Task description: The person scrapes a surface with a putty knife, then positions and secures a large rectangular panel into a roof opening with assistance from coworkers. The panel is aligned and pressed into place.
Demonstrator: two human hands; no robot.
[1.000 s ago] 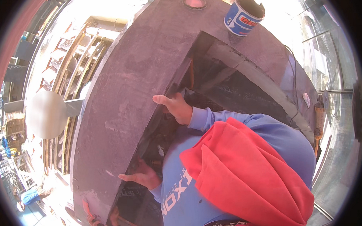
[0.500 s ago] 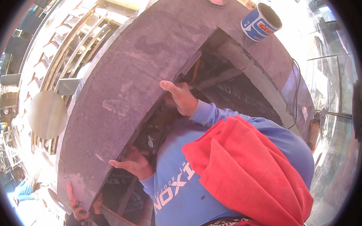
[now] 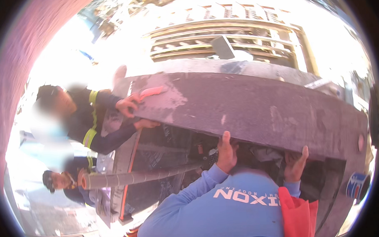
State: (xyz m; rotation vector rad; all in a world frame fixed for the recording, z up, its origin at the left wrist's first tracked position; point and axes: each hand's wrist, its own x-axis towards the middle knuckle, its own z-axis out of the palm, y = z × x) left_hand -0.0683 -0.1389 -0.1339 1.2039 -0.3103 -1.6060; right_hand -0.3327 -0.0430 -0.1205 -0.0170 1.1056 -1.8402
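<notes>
A broad, dusty purple-brown slab (image 3: 239, 104) spans the middle of the scene. At its near edge, the left hand (image 3: 227, 154) has its thumb raised; the right hand (image 3: 295, 167), farther right, does likewise. Both hands' fingers are largely hidden around the edge, so how firmly either grips cannot be told. At the slab's left end lies a red elongated object (image 3: 152, 92), beside a co-worker's hand (image 3: 127, 106). A blue-and-white cylindrical can (image 3: 355, 186) is at right.
</notes>
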